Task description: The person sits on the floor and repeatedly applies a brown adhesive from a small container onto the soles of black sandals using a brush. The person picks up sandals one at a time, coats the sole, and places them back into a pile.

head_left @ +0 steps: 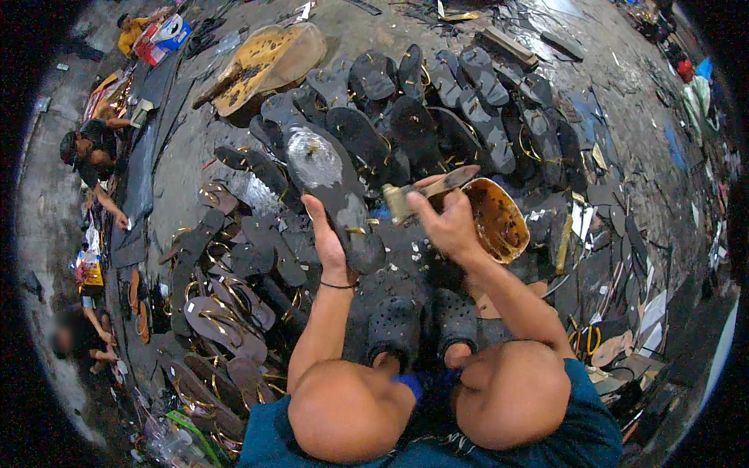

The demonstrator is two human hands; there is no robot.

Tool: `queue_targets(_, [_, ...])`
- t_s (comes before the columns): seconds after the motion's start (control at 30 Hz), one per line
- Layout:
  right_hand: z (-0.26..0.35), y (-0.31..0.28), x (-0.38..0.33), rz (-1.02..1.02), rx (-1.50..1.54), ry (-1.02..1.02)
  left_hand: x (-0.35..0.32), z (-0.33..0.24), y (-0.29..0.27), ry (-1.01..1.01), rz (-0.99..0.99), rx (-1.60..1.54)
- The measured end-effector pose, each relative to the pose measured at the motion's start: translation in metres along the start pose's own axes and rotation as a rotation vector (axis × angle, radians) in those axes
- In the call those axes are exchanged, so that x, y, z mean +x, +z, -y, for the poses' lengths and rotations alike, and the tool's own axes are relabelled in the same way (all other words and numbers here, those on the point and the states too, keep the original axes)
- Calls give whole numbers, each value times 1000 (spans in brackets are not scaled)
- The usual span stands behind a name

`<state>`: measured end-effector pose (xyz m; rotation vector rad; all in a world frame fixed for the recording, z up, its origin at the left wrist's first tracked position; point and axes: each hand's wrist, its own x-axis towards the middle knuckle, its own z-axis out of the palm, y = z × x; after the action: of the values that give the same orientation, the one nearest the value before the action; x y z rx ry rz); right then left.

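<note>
Head view: left hand (328, 242) grips a black sole (331, 183), right hand (446, 222) closed on a brush (425, 191) (glue bowl (493, 221) beside); thin, even strokes would serve best.

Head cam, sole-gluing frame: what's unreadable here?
- Head view: left hand palm and fingertips, hidden behind the dark sole it holds.
- Brush bristles in the right hand: blurred, too small.
- Glue bowl near side: covered by that hand.
- Far-left people: tiny, warped at the rim.
</note>
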<state>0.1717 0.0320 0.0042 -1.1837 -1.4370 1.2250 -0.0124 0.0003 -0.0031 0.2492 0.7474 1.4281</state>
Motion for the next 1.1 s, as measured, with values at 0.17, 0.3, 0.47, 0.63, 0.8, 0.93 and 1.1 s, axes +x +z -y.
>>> queue_targets(0.17, [55,23,-37,461,64,-90,-8,8,-5,-491,388,-431])
queue_targets(0.3, [-3,-27,-22,454,105,357,-3,0,22,48,-147,-114])
queue_targets(0.47, [-31,-37,-30,-1,279,440,-10,19,12,13,-157,335])
queue_targets(0.63, [-67,-150,45,-148,193,408,-18,-68,-137,771,-605,1990])
queue_targets(0.8, [-102,-140,77,4,-257,546,-13,-112,-180,-211,-437,2537])
queue_targets(0.93, [-115,-166,44,-274,-354,274,-32,-113,-203,10,-531,2599])
queue_targets(1.1, [-70,-171,-23,-288,-345,164,-113,-148,-123,40,-527,2217])
